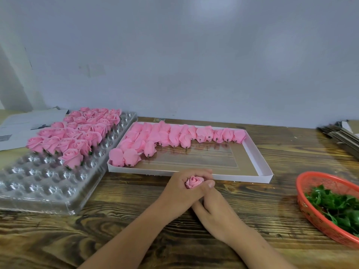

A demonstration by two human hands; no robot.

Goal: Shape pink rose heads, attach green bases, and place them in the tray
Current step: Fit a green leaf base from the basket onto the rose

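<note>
A pink rose head [193, 181] faces up between my two hands above the wooden table. My left hand [178, 193] curls round it from the left. My right hand [217, 210] presses its thumb on the rose's right side, with its fingers tucked under the left hand. A clear plastic cell tray [48, 189] at the left holds several finished roses [77, 133] with green bases in its far rows. A white shallow box [258, 152] behind my hands holds several rose heads [174, 135] lying on their sides. An orange basket [310, 212] at the right holds green bases [338, 208].
Printed papers [25, 123] lie at the far left behind the cell tray. A stack of flat cardboard pieces [342, 134] sits at the far right. A pale wall runs along the back of the table.
</note>
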